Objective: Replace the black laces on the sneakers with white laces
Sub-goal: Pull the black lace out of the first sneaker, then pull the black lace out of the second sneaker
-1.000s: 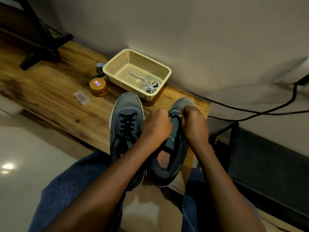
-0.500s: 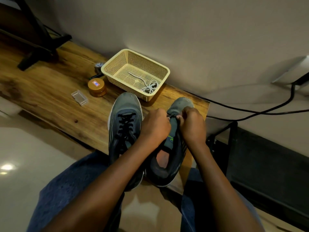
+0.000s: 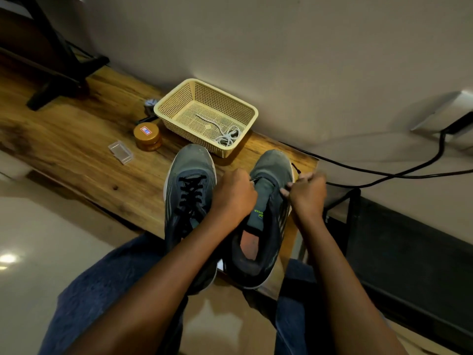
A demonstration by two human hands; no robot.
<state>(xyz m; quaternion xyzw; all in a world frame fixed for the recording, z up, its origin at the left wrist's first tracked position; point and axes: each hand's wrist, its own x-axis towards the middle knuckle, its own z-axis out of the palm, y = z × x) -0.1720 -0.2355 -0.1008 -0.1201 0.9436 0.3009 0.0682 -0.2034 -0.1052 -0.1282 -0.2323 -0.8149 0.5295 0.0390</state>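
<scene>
Nearest, two knees in blue jeans [image 3: 107,285] are seen at the bottom, with both forearms reaching forward over them. Two grey sneakers stand side by side at the near edge of a wooden table [image 3: 64,149], heels overhanging toward the person. The left hand [image 3: 234,198] is curled over the inner side of the right sneaker [image 3: 266,221], and a short piece of black lace [image 3: 257,179] is pinched at its fingertips, just above the tongue. The right hand [image 3: 307,194] is held beside the outer edge of the same shoe, fingers closed round the other end of the lace, whose tip [image 3: 294,167] sticks up past the knuckles. The eyelets of this shoe are largely hidden by the hands, so how much lace remains threaded cannot be told. The left sneaker [image 3: 190,201] is fully laced in black; its heel is covered by the left forearm.

Farther back, a cream basket [image 3: 176,103] sits against the wall at the far edge of the table, with a coiled white lace [image 3: 226,135] in its near right corner. Left of the basket stand a brown jar [image 3: 147,137] and a small clear plastic box [image 3: 120,151]. A small object behind the jar is too dark to make out. Black cables [image 3: 384,172] run beyond the table's right end.
</scene>
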